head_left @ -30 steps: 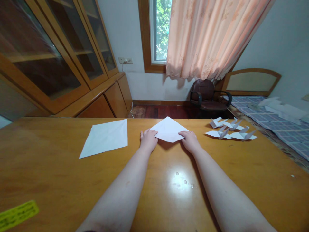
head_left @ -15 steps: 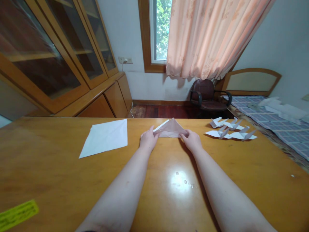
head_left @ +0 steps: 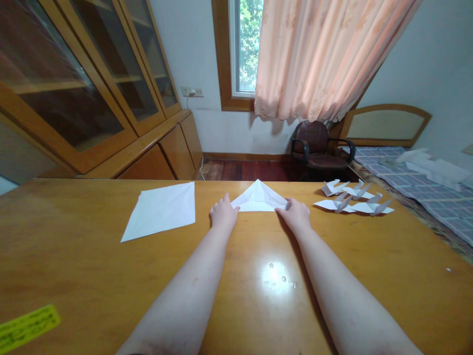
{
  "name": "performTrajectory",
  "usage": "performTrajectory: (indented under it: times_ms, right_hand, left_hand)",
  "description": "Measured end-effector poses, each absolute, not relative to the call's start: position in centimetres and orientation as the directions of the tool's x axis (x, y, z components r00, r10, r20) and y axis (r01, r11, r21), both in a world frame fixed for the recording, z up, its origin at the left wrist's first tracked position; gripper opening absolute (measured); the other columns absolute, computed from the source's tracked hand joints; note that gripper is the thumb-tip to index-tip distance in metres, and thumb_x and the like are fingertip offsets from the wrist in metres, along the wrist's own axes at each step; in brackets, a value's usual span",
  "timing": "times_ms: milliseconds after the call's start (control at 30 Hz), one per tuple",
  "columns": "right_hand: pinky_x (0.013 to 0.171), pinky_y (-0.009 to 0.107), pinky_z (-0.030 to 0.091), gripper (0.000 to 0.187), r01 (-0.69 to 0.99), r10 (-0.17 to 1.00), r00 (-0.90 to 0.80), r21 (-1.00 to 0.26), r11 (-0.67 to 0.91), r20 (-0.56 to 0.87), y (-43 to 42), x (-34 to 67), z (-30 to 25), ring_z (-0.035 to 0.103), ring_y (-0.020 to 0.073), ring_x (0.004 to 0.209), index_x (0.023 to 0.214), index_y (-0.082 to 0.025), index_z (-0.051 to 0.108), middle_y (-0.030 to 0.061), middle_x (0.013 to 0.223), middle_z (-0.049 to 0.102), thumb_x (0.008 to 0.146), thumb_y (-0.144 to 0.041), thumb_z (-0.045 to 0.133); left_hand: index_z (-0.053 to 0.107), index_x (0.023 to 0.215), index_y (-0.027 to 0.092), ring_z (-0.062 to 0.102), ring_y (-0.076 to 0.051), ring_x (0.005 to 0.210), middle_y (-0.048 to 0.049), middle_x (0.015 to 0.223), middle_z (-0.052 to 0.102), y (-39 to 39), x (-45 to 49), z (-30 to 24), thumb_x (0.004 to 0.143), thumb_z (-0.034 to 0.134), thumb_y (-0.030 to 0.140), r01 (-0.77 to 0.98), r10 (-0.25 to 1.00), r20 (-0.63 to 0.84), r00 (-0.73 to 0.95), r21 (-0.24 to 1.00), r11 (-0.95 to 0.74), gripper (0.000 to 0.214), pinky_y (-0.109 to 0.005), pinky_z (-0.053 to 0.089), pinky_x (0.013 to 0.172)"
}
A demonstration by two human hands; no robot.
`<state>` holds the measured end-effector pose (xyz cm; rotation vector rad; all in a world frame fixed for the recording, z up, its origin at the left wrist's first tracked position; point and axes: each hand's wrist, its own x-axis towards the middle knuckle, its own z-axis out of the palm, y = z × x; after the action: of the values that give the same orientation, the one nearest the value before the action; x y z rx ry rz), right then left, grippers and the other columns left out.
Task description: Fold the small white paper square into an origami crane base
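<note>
On the counter [head_left: 111, 296], the folded paper [head_left: 258, 201] sits between the flat paper [head_left: 162, 211], left, and paper birds [head_left: 361, 191], right.

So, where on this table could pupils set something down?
The table is bare between the flat sheet and yellow label, and between the left forearm and right forearm. The far side is more crowded: paper birds bunch at right, and the left hand and right hand touch the folded paper.

Can't actually read anything here tbh. There's dark writing on the yellow label [head_left: 30, 326] at the worktop's [head_left: 92, 281] near left, but it's too blurry.
</note>
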<state>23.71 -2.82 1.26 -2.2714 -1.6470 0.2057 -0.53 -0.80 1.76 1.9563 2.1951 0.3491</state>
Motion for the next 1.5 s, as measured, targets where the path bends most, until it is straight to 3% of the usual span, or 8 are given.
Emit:
performTrajectory:
  times_ms: [167, 267, 367, 467, 767, 1267, 1367, 1500]
  right_hand:
    - [0.093, 0.043, 0.043, 0.064, 0.881, 0.929, 0.362, -0.353, -0.315, 0.075, -2.7, 23.9, 1.0, 0.060, 0.0332, 0.109, 0.124, -0.019, 0.063, 0.0144, 0.113, 0.069, 0.072, -0.055, 0.068]
    - [0.092, 0.043, 0.044, 0.062, 0.882, 0.930, 0.361, -0.349, -0.317, 0.068, -2.7, 23.8, 1.1, 0.060, 0.0332, 0.109, 0.123, -0.019, 0.064, 0.0143, 0.113, 0.069, 0.073, -0.055, 0.068]
    - [0.092, 0.043, 0.044, 0.061, 0.883, 0.931, 0.358, -0.350, -0.313, 0.070, -2.8, 23.7, 1.2, 0.060, 0.0334, 0.109, 0.122, -0.019, 0.064, 0.0142, 0.113, 0.069, 0.073, -0.055, 0.067]
    - [0.092, 0.044, 0.045, 0.060, 0.882, 0.931, 0.358, -0.355, -0.310, 0.076, -2.9, 23.6, 1.3, 0.060, 0.0335, 0.108, 0.121, -0.020, 0.065, 0.0135, 0.113, 0.070, 0.073, -0.055, 0.067]
    - [0.091, 0.043, 0.045, 0.060, 0.878, 0.928, 0.368, -0.351, -0.326, 0.059, -3.0, 23.7, 1.4, 0.060, 0.0326, 0.109, 0.121, -0.020, 0.065, 0.0140, 0.114, 0.069, 0.073, -0.056, 0.067]
    - [0.092, 0.044, 0.045, 0.062, 0.879, 0.926, 0.371, -0.350, -0.324, 0.073, -2.9, 23.7, 1.2, 0.059, 0.0336, 0.110, 0.122, -0.019, 0.064, 0.0145, 0.117, 0.068, 0.073, -0.055, 0.067]
    - [0.093, 0.045, 0.044, 0.061, 0.885, 0.927, 0.366, -0.339, -0.318, 0.084, -3.0, 23.7, 1.2, 0.058, 0.0344, 0.111, 0.123, -0.017, 0.063, 0.0156, 0.118, 0.066, 0.075, -0.055, 0.066]
    - [0.094, 0.045, 0.043, 0.054, 0.893, 0.934, 0.345, -0.340, -0.296, 0.090, -3.2, 23.5, 1.4, 0.058, 0.0338, 0.110, 0.122, -0.017, 0.064, 0.0145, 0.118, 0.067, 0.078, -0.050, 0.062]
  left_hand:
    - [0.042, 0.142, 0.015, 0.037, -0.035, 0.136, -0.0184, 0.151, 0.038, -1.3, 0.0, 1.9, 0.088, 0.055, 0.032, 0.960, 0.974, 0.140, -0.178, 0.241, 0.141, 0.058, -0.049, 0.031, 0.111]
    - [0.043, 0.143, 0.019, 0.023, -0.029, 0.145, -0.0113, 0.154, 0.036, -2.0, 1.1, 1.9, 0.091, 0.049, 0.027, 0.972, 0.978, 0.193, 0.076, 0.206, -0.117, 0.053, -0.049, 0.014, 0.120]
    - [0.044, 0.142, 0.024, 0.016, -0.026, 0.148, -0.0056, 0.157, 0.030, -3.0, 2.6, 1.4, 0.094, 0.046, 0.034, 0.884, 0.900, 0.141, 0.413, 0.174, -0.433, 0.050, -0.049, 0.010, 0.121]
    - [0.036, 0.148, 0.025, 0.020, -0.027, 0.147, -0.0072, 0.159, 0.026, -3.6, 3.4, 0.6, 0.093, 0.045, 0.045, 0.818, 0.835, -0.003, 0.550, 0.205, -0.538, 0.058, -0.049, 0.014, 0.119]
    - [0.025, 0.151, 0.038, 0.011, -0.033, 0.148, -0.0020, 0.161, 0.017, -3.0, 2.6, -0.3, 0.089, 0.037, 0.063, 0.903, 0.919, -0.107, 0.378, 0.260, -0.341, 0.068, -0.066, 0.003, 0.114]
    - [0.026, 0.151, 0.035, 0.010, -0.040, 0.147, -0.0070, 0.162, 0.013, -3.6, 2.7, 0.7, 0.083, 0.039, 0.071, 0.943, 0.954, -0.155, 0.257, 0.254, -0.213, 0.078, -0.075, 0.008, 0.107]
    - [0.030, 0.149, 0.034, 0.014, -0.041, 0.146, -0.0088, 0.161, 0.018, -3.6, 2.7, 0.8, 0.084, 0.040, 0.070, 0.948, 0.959, -0.137, 0.247, 0.240, -0.209, 0.075, -0.074, 0.008, 0.108]
    - [0.047, 0.138, 0.024, 0.028, -0.036, 0.141, -0.0157, 0.149, 0.041, -3.6, 2.7, 0.7, 0.089, 0.039, 0.062, 0.946, 0.968, -0.004, 0.253, 0.211, -0.246, 0.063, -0.065, 0.011, 0.113]
